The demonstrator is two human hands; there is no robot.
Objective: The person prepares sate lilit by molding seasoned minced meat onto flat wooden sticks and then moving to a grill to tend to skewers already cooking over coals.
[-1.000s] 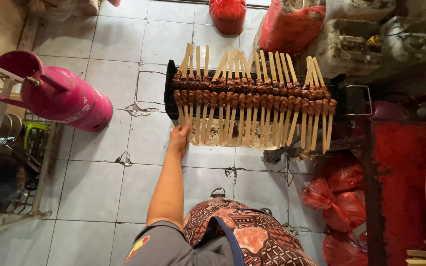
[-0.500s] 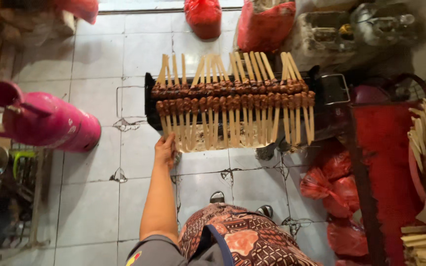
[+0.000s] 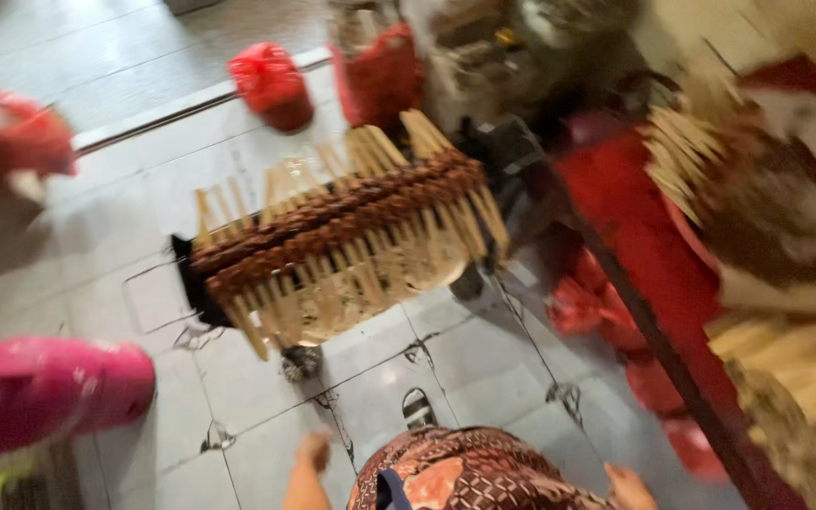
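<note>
Head view, one entry, frame heavily motion-blurred. Left hand (image 3: 312, 451): low in the frame, empty, touching nothing; whether its grip is spread or curled cannot be told through the blur. Right hand (image 3: 630, 486): at the bottom edge beside the patterned garment (image 3: 465, 477), only partly in frame, holding nothing visible; grip state likewise cannot be told. Row of meat skewers (image 3: 342, 222): laid across a small dark grill (image 3: 191, 283), ahead of and above both hands and well apart from each; the row's long axis runs crosswise, tilted upward toward the right, while each bamboo stick lies across that line, handle ends pointing back toward the hands. The left hand is the nearer, sitting almost straight below the row's left half; the right hand lies further off, below and to the right of it. Surroundings: tiled floor (image 3: 484, 359); pink gas cylinder (image 3: 44, 392) left of the left hand; red plastic bags (image 3: 271, 85) beyond the grill; further skewers piled on a red bench (image 3: 635, 227) to the right.
</note>
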